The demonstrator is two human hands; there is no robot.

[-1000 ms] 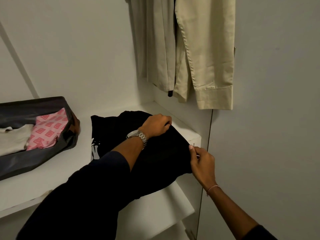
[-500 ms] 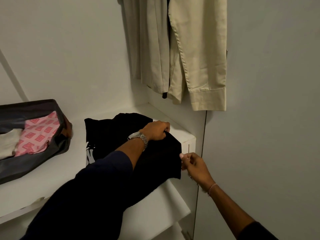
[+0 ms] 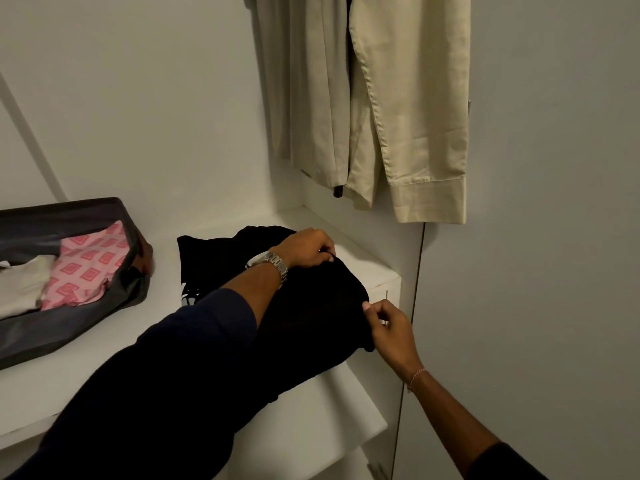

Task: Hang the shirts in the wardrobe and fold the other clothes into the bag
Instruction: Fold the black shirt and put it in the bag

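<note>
White wardrobe shelf (image 3: 86, 368) carries everything. Nearest, the right hand (image 3: 389, 327) pinches the near right edge of a black garment (image 3: 311, 313) between thumb and fingertips, wrist bent upward. That garment lies rumpled on the shelf's right part, a white print showing at its left, its front overhanging the edge. Further back, the left hand (image 3: 306, 249) grips the cloth's far edge, fingers curled. Leftward sits an open grey bag (image 3: 131, 271) holding folded clothes. Beige shirts (image 3: 408, 116) hang above.
</note>
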